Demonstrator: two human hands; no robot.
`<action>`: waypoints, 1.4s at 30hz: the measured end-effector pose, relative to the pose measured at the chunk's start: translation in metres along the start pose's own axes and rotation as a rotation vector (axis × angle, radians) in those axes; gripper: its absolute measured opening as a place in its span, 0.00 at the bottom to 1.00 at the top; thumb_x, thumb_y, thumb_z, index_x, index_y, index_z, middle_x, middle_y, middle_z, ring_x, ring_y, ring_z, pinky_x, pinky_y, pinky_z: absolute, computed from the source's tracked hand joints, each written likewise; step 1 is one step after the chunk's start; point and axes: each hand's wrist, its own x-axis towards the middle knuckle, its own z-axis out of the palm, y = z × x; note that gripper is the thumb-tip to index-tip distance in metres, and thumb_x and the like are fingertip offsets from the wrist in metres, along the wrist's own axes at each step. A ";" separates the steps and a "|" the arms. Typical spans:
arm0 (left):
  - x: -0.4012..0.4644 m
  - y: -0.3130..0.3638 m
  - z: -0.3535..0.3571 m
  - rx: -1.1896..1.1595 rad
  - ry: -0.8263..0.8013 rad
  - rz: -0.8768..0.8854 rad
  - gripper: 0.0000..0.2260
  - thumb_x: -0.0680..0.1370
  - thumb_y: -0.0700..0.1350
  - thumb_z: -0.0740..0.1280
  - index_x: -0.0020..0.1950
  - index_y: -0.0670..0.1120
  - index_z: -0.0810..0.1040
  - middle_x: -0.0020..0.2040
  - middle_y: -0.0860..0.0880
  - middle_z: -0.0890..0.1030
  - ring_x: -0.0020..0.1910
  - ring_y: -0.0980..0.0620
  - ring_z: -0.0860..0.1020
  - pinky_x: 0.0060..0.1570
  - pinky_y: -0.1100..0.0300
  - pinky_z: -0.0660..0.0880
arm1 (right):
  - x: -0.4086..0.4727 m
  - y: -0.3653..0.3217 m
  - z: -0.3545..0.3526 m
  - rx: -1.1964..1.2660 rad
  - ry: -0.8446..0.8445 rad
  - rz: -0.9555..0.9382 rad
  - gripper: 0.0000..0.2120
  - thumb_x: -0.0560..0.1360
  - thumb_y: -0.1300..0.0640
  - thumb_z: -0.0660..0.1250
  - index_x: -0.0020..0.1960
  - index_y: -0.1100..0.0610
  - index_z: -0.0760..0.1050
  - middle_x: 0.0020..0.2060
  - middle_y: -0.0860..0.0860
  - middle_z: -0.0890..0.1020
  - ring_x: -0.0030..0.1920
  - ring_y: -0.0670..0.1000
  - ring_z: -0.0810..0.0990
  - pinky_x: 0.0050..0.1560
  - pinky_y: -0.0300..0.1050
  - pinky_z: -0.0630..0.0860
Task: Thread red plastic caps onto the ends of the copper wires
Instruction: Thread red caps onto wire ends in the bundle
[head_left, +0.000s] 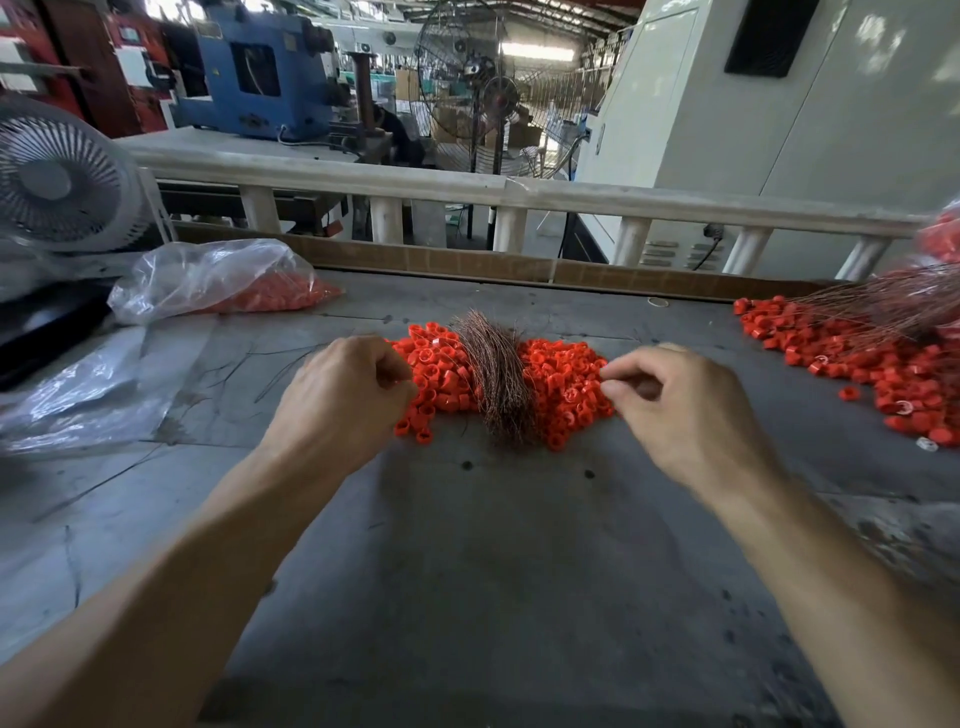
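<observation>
A: Progress check, quick. Where's the work?

B: Centre of the counter (493, 545). A bundle of copper wires (500, 379) lies across a pile of red caps (563, 382), caps spilling out on both sides of it.

A: Hands?

B: Left hand (343, 389) sits at the left edge of the pile, fingers curled in, thumb and forefinger pinched together. What's in the pinch is hidden; probably a cap or a wire end, can't tell. Right hand (675, 400) at the right edge, fingertips also pinched close, maybe on a thin wire, too fine to confirm.

A: Anything done?

B: Far right there's a second wire bundle (893, 306) fanned over more red caps (852, 358); looks like finished pieces, but I can't see caps actually seated on the ends.

A: Left to do?

B: Plenty, I'd judge. The centre bundle is thick, the pile is big, and a plastic bag (218, 280) of more caps waits back left.
</observation>
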 end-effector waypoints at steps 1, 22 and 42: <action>-0.001 0.002 0.002 -0.019 0.006 0.030 0.04 0.76 0.48 0.74 0.41 0.55 0.82 0.39 0.57 0.81 0.37 0.57 0.78 0.36 0.58 0.77 | -0.002 -0.006 0.004 0.031 -0.020 -0.051 0.04 0.75 0.55 0.75 0.49 0.50 0.85 0.43 0.45 0.83 0.44 0.48 0.81 0.51 0.48 0.78; -0.023 0.039 0.029 -0.086 0.081 0.340 0.07 0.77 0.53 0.71 0.41 0.53 0.80 0.34 0.57 0.80 0.36 0.58 0.77 0.36 0.57 0.75 | -0.011 -0.036 0.020 0.121 -0.054 -0.247 0.09 0.77 0.56 0.74 0.57 0.52 0.83 0.50 0.45 0.82 0.53 0.47 0.80 0.57 0.47 0.76; -0.002 0.003 -0.011 0.143 -0.089 0.063 0.08 0.74 0.48 0.76 0.35 0.53 0.81 0.33 0.56 0.80 0.29 0.56 0.79 0.34 0.56 0.79 | 0.000 -0.026 -0.008 1.262 0.241 0.174 0.08 0.84 0.62 0.60 0.51 0.57 0.77 0.33 0.51 0.81 0.31 0.53 0.84 0.25 0.41 0.76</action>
